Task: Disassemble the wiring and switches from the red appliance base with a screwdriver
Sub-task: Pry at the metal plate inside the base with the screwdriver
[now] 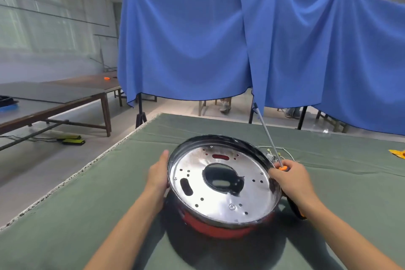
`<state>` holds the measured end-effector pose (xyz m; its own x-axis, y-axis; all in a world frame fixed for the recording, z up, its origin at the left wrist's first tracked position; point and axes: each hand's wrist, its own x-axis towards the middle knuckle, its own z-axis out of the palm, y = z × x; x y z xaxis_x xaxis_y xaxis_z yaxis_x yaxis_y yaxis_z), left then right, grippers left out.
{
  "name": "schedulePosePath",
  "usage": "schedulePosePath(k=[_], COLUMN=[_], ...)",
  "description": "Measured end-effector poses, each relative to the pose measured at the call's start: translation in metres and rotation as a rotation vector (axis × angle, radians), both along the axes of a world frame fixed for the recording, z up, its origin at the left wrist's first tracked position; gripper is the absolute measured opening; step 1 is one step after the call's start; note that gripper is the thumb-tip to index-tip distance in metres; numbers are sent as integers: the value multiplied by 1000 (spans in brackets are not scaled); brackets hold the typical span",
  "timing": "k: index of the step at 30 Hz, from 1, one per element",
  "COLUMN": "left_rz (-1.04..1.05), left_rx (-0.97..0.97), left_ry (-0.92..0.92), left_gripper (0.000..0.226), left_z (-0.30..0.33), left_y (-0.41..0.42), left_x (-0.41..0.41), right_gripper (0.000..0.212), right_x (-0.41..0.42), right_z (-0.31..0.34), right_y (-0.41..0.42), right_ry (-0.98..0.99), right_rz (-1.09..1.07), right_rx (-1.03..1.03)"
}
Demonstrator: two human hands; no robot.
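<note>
The single head-worn wide-angle camera looks forward and down from the person's standing height, close over the green-covered table (109, 193), facing the blue curtain (186, 35) hung beyond the table's far edge, with both forearms reaching in from the bottom.

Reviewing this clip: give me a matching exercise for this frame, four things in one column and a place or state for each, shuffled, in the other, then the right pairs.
Things:
1. left hand
2. right hand
3. screwdriver
4. loose wiring

Places or states:
A. lies on the green cloth beyond the appliance base
B. shaft points up and away, toward the blue curtain
C. rests flat against the base's left rim
D. grips the tool at the base's right rim

Pairs: 1-C, 2-D, 3-B, 4-A
</note>
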<state>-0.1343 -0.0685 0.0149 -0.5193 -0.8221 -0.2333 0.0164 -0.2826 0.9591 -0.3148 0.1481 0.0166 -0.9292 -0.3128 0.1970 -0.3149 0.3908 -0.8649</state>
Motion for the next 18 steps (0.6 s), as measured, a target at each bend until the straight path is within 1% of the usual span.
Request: schedulePosePath(k=[1, 2, 4, 5, 6, 7, 8, 9, 11, 12, 13, 15, 16, 18], left_rz=[52, 88, 154, 199, 248, 295, 330, 329, 259, 189, 104, -63, -114, -153], left_rx=[-135, -227, -397, -536, -690, -852, -1028, -1223, -1623, -1754, -1835, -1872, -1846, -1752], left_ry=[-55, -81, -127, -159, -160, -111, -63, -58, -182, -260, -319, -391, -395, -371], left_gripper=[40, 31, 10, 9, 18, 27, 35, 43, 55, 56, 51, 29, 22, 25], left_z=[-3, -4, -5, -4, -1, 5, 14, 22, 35, 37, 37, 36, 34, 31], left_y=[-4, -7, -10, -9, -5, 2, 10, 18, 33, 38, 43, 48, 48, 44], left_x=[0, 2, 5, 5, 5, 5, 5, 4, -1, -4, -7, -9, -8, -5], right_gripper=[16, 18, 31, 37, 41, 43, 42, 40, 39, 39, 40, 41, 39, 31], right_x=[-2, -4, -3, -1, 2, 6, 11, 15, 25, 30, 35, 44, 47, 50], right_z=[2, 5, 16, 23, 31, 39, 45, 51, 60, 61, 60, 59, 59, 63], right_y=[1, 3, 7, 7, 6, 3, -1, -6, -17, -23, -28, -36, -37, -35], right_ry=[36, 86, 258, 365, 464, 547, 618, 683, 799, 847, 882, 917, 938, 1043], right_rz=[-21, -41, -72, -83, -85, -84, -80, -73, -17, 33, 80, 150, 187, 260], right_rx=[55, 114, 236, 290, 344, 413, 507, 618, 798, 823, 819, 750, 710, 606])
